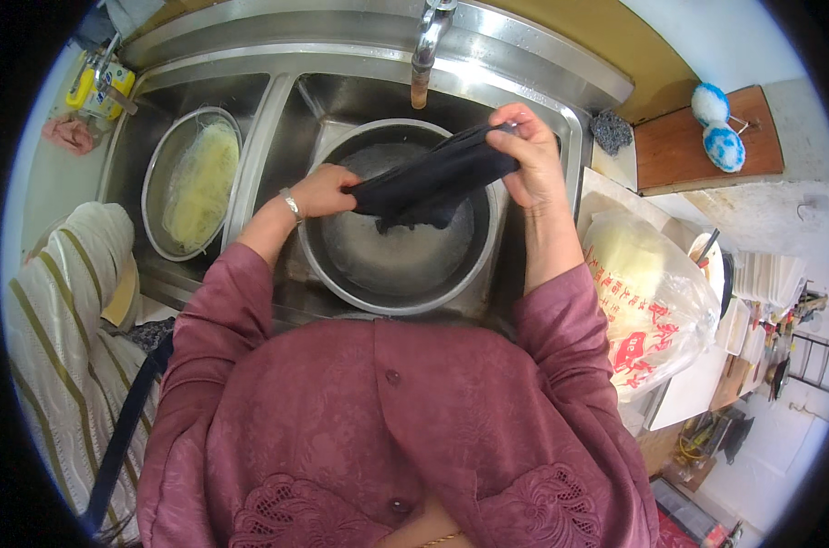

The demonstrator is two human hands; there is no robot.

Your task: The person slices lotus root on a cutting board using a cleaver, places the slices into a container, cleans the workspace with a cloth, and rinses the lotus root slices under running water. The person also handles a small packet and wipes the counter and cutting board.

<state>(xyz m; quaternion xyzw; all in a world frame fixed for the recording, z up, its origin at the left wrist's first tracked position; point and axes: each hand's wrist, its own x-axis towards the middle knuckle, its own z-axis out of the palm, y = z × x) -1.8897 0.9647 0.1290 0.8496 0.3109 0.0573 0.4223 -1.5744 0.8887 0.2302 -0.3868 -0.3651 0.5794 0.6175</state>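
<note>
A dark cloth [435, 178] is stretched between my two hands, slanting up towards the right. My left hand [325, 193], with a silver bracelet at its wrist, grips the lower end. The upper end is pinched in my right hand [529, 159]. Beneath the cloth, a round metal basin [394, 305] holds cloudy water [400, 260]. It stands in the larger compartment of a stainless steel sink [277, 137]. The cloth hangs above the basin and hides part of the water; whether its lower edge touches the water, I cannot tell.
A faucet [424, 55] reaches over the basin's far side. In the left compartment, an oval metal bowl [147, 185] holds pale noodle-like strands [205, 185]. A scouring pad [611, 131] and a printed plastic bag [650, 308] lie to the right. A person in a striped top [72, 329] stands at left.
</note>
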